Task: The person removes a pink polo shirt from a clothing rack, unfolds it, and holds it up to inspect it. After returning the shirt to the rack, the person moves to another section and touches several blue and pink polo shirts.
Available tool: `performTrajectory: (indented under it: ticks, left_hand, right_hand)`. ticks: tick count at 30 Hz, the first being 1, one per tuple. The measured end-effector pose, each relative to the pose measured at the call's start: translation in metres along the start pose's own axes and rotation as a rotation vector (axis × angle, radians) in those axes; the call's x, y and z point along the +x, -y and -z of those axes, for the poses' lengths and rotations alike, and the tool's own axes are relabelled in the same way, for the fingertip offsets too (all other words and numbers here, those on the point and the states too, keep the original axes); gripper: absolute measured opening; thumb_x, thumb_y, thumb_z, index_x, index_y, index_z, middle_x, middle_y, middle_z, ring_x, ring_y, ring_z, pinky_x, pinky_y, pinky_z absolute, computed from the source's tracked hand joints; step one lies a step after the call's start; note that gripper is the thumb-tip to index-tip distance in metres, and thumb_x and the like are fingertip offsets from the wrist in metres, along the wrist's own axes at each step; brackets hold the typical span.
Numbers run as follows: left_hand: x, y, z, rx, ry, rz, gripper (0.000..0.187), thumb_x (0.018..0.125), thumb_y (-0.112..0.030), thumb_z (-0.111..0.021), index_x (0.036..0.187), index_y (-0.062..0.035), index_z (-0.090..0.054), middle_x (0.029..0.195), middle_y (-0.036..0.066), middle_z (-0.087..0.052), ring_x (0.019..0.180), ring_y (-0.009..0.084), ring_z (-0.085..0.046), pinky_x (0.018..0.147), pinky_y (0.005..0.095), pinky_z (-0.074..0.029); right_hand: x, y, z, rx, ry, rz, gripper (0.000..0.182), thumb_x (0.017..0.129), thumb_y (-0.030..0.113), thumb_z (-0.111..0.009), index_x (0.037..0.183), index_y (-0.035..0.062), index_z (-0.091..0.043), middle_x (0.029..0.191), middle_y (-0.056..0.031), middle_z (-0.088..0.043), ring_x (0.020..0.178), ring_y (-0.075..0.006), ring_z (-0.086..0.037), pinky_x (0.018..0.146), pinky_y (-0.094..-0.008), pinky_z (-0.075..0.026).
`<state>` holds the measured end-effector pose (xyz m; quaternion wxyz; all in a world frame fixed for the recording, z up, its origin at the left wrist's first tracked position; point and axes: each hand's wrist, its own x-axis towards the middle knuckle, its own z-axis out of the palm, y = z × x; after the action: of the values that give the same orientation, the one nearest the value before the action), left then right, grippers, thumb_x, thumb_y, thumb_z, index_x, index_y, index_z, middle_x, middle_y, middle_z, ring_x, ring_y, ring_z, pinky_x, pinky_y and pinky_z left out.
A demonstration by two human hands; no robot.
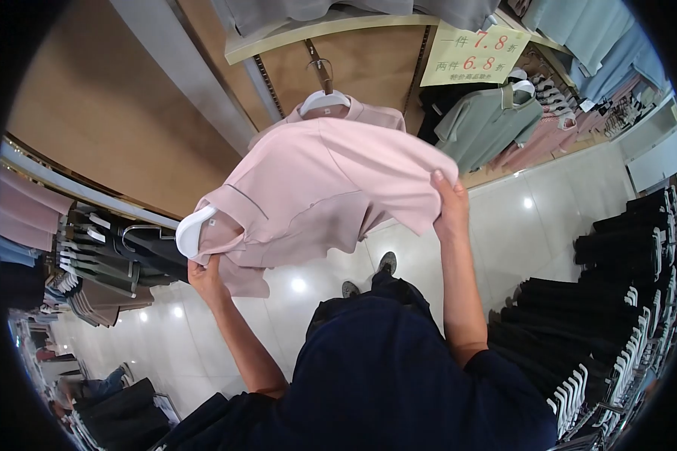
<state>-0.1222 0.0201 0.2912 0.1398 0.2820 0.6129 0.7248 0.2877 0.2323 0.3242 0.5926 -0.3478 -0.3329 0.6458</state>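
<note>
In the head view, the left hand [205, 276] gripped a soft pink collared fabric shirt [323, 188] on its curved white plastic hanger [195, 229], while the right hand [450, 207] pinched its smooth hem, holding it spread above the glossy tiled floor [549, 218].

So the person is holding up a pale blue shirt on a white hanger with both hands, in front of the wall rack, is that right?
Not quite: the shirt is pink, not pale blue, as the head view shows. The rest holds: the left hand and right hand hold it up on a white hanger before the wall rack.
</note>
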Motion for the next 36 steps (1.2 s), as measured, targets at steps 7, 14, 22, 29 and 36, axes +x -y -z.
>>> performTrajectory:
  ticks: [7,14,22,29,36]
  left_hand:
    - [0.003,0.028,-0.026,-0.092,-0.081,-0.134,0.028,0.091,0.004,-0.059,0.118,0.0063,-0.06,0.119,0.011,-0.064,0.104,0.0184,-0.062,0.096,0.0303,-0.047]
    - [0.008,0.038,-0.033,-0.049,-0.097,-0.16,0.026,0.092,0.004,-0.055,0.117,0.006,-0.06,0.119,0.011,-0.064,0.104,0.0191,-0.062,0.096,0.0301,-0.047]
    - [0.002,0.036,-0.035,-0.028,-0.076,-0.129,0.029,0.091,0.005,-0.052,0.119,0.0061,-0.059,0.119,0.011,-0.064,0.106,0.0197,-0.062,0.097,0.0301,-0.047]
    - [-0.001,0.037,-0.036,-0.01,-0.055,-0.102,0.032,0.09,0.005,-0.05,0.121,0.0062,-0.058,0.119,0.011,-0.064,0.108,0.0203,-0.062,0.097,0.0301,-0.046]
    - [0.009,0.057,-0.045,-0.012,-0.034,-0.012,0.034,0.09,0.006,-0.048,0.123,0.0063,-0.057,0.119,0.012,-0.065,0.11,0.0208,-0.062,0.098,0.0301,-0.046]
  right_hand:
    - [-0.088,0.012,-0.082,-0.51,0.839,0.309,0.038,0.083,-0.002,-0.059,0.12,-0.0008,-0.067,0.112,-0.0167,-0.072,0.094,-0.0271,-0.071,0.086,-0.0362,-0.055]
    - [-0.161,-0.019,-0.169,-0.404,1.515,0.343,0.04,0.076,-0.006,-0.061,0.114,0.0036,-0.068,0.101,-0.0143,-0.072,0.091,-0.0317,-0.07,0.077,-0.0412,-0.057]
    - [-0.193,-0.049,-0.171,-0.375,1.644,0.262,0.028,0.084,0.004,-0.062,0.111,0.0084,-0.067,0.082,-0.0129,-0.07,0.075,-0.031,-0.069,0.065,-0.0427,-0.054]
    - [-0.19,-0.052,-0.169,-0.36,1.637,0.206,0.027,0.084,0.003,-0.062,0.11,0.0094,-0.066,0.081,-0.0131,-0.07,0.073,-0.0315,-0.068,0.064,-0.0428,-0.053]
    - [-0.168,-0.031,-0.17,-0.417,1.666,0.064,0.033,0.081,0.001,-0.062,0.112,0.0082,-0.066,0.087,-0.013,-0.071,0.082,-0.0312,-0.068,0.071,-0.0431,-0.053]
